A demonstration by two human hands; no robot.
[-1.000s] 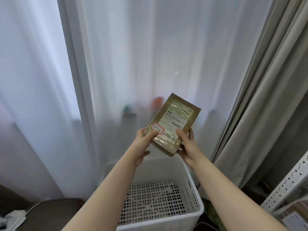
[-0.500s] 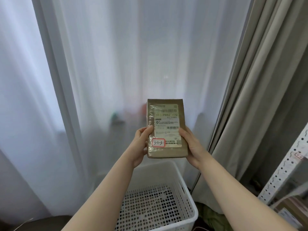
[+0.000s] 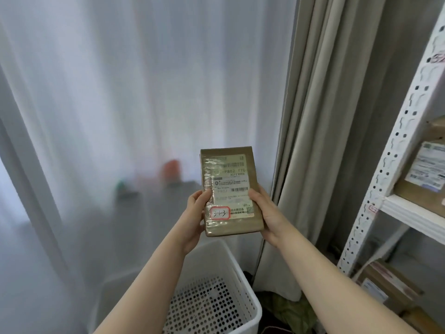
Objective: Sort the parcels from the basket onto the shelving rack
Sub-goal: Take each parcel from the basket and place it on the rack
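Rack upright [image 3: 395,150] and shelved boxes [image 3: 426,169] crowd right.

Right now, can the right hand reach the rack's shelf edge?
Probably yes: nothing stands between the right hand and the white shelf to its right, but it grips the brown parcel with the left hand.

A single wide-angle camera sits on the person's head. It faces forward and slightly down, close over both forearms, toward the sheer curtain [image 3: 144,92]. The basket [image 3: 240,273] falls at the lower edge, the shelving rack [image 3: 390,165] at the right edge.
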